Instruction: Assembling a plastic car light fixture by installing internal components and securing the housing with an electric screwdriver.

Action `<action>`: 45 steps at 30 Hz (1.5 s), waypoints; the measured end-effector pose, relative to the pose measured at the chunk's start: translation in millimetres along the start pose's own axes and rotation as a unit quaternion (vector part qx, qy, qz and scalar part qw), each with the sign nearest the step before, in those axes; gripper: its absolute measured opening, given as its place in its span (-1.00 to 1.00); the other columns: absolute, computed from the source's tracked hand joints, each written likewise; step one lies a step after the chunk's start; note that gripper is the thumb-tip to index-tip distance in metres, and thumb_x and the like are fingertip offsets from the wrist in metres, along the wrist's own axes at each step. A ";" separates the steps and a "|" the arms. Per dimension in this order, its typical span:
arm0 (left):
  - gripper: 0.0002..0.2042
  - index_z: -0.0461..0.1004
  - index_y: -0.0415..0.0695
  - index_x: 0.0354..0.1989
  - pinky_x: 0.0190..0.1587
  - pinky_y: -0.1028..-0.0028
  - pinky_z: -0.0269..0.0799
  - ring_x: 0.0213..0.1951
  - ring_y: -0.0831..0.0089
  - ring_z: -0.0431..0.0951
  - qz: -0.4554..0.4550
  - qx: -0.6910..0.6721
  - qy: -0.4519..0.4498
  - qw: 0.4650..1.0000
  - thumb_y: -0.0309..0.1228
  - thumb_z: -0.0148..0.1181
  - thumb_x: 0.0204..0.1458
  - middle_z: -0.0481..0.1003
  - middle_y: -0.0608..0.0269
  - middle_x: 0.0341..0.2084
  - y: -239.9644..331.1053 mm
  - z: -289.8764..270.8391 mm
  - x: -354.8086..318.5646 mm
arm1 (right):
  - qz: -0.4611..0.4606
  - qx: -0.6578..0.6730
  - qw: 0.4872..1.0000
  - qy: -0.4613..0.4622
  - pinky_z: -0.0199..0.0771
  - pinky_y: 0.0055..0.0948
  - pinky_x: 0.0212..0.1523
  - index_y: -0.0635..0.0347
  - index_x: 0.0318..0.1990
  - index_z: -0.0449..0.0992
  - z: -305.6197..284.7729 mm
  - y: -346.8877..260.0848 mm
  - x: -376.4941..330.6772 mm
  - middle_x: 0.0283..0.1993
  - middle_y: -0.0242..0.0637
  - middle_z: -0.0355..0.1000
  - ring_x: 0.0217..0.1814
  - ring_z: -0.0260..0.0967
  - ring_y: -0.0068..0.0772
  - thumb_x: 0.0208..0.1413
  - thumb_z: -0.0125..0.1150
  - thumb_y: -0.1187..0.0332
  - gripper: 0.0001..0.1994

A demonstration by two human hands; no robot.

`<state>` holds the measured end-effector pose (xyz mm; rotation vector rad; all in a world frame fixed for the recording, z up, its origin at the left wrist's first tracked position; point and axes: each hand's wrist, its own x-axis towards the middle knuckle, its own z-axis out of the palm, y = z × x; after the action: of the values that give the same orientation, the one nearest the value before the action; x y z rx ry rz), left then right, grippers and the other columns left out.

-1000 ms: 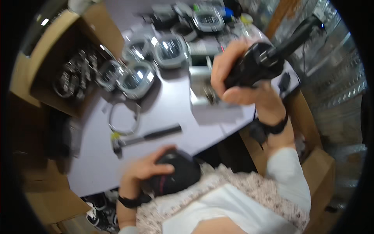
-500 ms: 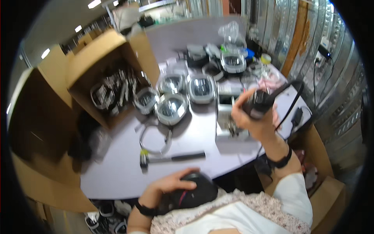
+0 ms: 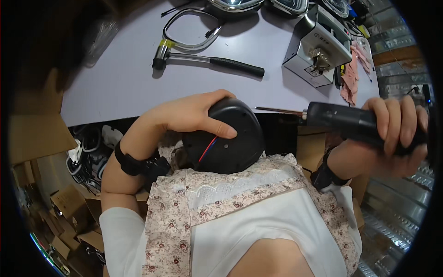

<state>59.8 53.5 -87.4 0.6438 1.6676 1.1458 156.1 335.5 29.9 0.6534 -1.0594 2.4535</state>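
Black housing (image 3: 240, 154) is sitting at the person's front, just below the worktop (image 3: 110, 94) edge, flat face turned up, most likely so its small holes are staying in reach. Its lower rim is meeting the floral apron (image 3: 170, 221), probably using the body as a backstop. Red and blue wires (image 3: 207, 150) are showing across the face, running down from near the thumb.

Left hand (image 3: 194, 113): grip is closing around the housing, thumb pressing on the face, fingers going over the far rim; seems to be keeping it from turning. Right hand (image 3: 399, 127): grip is wrapping the thick body of a black powered driver (image 3: 341, 120), holding it sideways. Its thin bit (image 3: 279, 110) is pointing left, tip appearing just beside the housing's upper right rim; cannot tell the depth gap.

Further out: hammer (image 3: 213, 61) is lying on the worktop, handle pointing right, maybe parked there for easy pickup. Ring-shaped frame (image 3: 191, 47) is lying right behind its head. Silver box (image 3: 300, 60) is standing to the right, metal mechanism facing the person, likely for access. Pink cloth (image 3: 350, 83) is lying beside it. Clear-windowed units (image 3: 235, 4) are sitting at the top, partly cut off.
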 end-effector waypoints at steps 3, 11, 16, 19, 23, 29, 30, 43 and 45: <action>-0.28 0.33 -0.21 0.20 0.12 0.36 0.36 0.02 0.26 0.50 -0.073 0.032 0.054 0.995 -0.08 0.44 -0.10 0.51 0.03 -0.05 1.0 5.2 -7.7 | -0.002 0.001 1.000 -0.028 0.24 -0.58 -0.31 0.04 -0.21 0.35 16.1 8.5 -3.5 -0.43 -0.54 0.30 -0.58 0.23 -0.71 -0.05 0.41 0.38 -0.69; -0.29 0.34 -0.21 0.18 0.10 0.36 0.38 -0.01 0.24 0.53 -0.098 0.025 0.076 0.992 -0.07 0.43 -0.10 0.52 0.01 -0.08 2.6 6.9 -17.0 | -0.017 -0.092 0.993 -0.072 0.29 -0.62 -0.32 0.04 -0.17 0.36 25.3 23.5 -8.7 -0.42 -0.55 0.33 -0.57 0.31 -0.74 0.01 0.41 0.30 -0.68; -0.30 0.35 -0.21 0.17 0.09 0.36 0.38 -0.02 0.24 0.53 -0.092 0.051 0.079 0.991 -0.07 0.43 -0.10 0.53 0.01 -0.09 2.0 4.8 -14.9 | 0.028 -0.096 0.988 -0.117 0.28 -0.60 -0.29 0.05 -0.11 0.35 19.4 26.2 -5.1 -0.37 -0.53 0.32 -0.54 0.29 -0.73 0.08 0.35 0.25 -0.68; -0.31 0.35 -0.20 0.16 0.08 0.36 0.38 -0.03 0.23 0.53 -0.092 0.040 0.075 0.992 -0.07 0.42 -0.10 0.53 0.01 -0.10 0.9 5.0 -14.4 | 0.026 -0.110 0.986 -0.121 0.27 -0.58 -0.27 0.06 -0.08 0.34 23.7 33.3 -4.6 -0.36 -0.49 0.30 -0.55 0.27 -0.70 0.11 0.31 0.25 -0.68; -0.31 0.35 -0.20 0.16 0.08 0.37 0.38 -0.04 0.23 0.54 -0.086 0.046 0.074 0.992 -0.08 0.43 -0.10 0.54 0.00 -0.11 3.4 6.0 -14.2 | 0.045 -0.133 0.977 -0.164 0.28 -0.55 -0.27 0.09 -0.03 0.29 21.6 37.1 -2.3 -0.36 -0.46 0.30 -0.54 0.26 -0.65 0.16 0.27 0.24 -0.67; -0.33 0.35 -0.21 0.15 0.05 0.36 0.39 -0.06 0.20 0.55 -0.070 0.061 0.091 0.991 -0.10 0.42 -0.09 0.54 -0.03 -0.12 -1.4 20.4 -15.9 | 0.054 -0.126 0.954 -0.267 0.39 -0.57 -0.33 -0.01 -0.17 0.21 18.3 58.5 -9.5 -0.40 -0.49 0.37 -0.51 0.32 -0.62 0.15 0.35 0.23 -0.65; -0.34 0.35 -0.22 0.14 0.04 0.35 0.40 -0.06 0.19 0.55 -0.066 0.084 0.101 0.989 -0.11 0.42 -0.09 0.54 -0.04 -0.13 -3.6 23.8 -16.8 | 0.054 -0.155 0.944 -0.286 0.42 -0.58 -0.39 0.00 -0.20 0.21 21.9 61.5 -14.1 -0.40 -0.47 0.41 -0.54 0.36 -0.61 0.12 0.37 0.28 -0.65; -0.30 0.30 -0.24 0.19 0.07 0.34 0.38 -0.07 0.21 0.54 -0.076 0.074 0.112 0.988 -0.14 0.40 -0.09 0.53 -0.02 -0.10 -7.7 26.2 -20.5 | 0.086 -0.151 0.916 -0.361 0.43 -0.60 -0.48 0.04 -0.22 0.28 11.7 61.8 -3.4 -0.37 -0.41 0.44 -0.51 0.42 -0.56 0.08 0.37 0.37 -0.70; -0.30 0.29 -0.23 0.20 0.09 0.35 0.37 -0.06 0.23 0.53 -0.044 0.065 0.125 0.989 -0.14 0.40 -0.08 0.52 0.00 -0.09 6.2 22.1 -22.1 | 0.059 -0.116 0.923 -0.362 0.43 -0.60 -0.46 0.03 -0.21 0.32 15.2 45.4 5.7 -0.34 -0.43 0.45 -0.49 0.42 -0.57 0.03 0.40 0.38 -0.69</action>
<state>88.0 46.5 -74.3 0.5173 1.9767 1.0949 131.9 296.0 16.4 1.5117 -1.6595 2.1449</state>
